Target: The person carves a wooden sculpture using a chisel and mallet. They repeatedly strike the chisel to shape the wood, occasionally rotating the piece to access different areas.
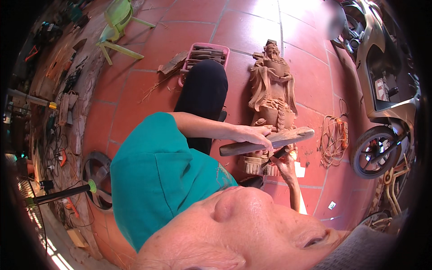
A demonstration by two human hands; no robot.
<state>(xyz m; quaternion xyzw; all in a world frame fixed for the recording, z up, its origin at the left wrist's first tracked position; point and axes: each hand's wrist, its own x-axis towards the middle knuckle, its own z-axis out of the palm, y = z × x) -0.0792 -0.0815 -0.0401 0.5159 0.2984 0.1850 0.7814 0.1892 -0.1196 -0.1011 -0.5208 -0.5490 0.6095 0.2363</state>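
Your left hand (253,135) is closed around the middle of a long, flat wooden bar (290,136), which slants across the lower part of a carved wooden figure (274,87), its rounded end up and to the right. Your right hand (286,167), just below the bar, grips a dark-handled tool (281,152); you cannot tell from here whether the bar touches that handle, and the tool's working end is hard to make out. The figure, bearded and robed, is over the red tiled floor (139,96), its head towards the top of the view and its ridged base just beside your hands; whether it lies flat or leans is unclear. Your bent knee (203,78) in dark trousers is to the left of it, and past the knee is a pink basket (227,57) filled with slim tools (208,53), with a flat brown scrap (172,64) beside it. Farther off at the upper left is a green chair (118,15). To the right of the figure, a coiled orange cord (332,143) lies near the front wheel (377,153) of a motorbike (365,78), and a white scrap (299,169) lies near your right hand. On your left, a fan pole (63,193) with a green collar points towards a round dark base (106,173).
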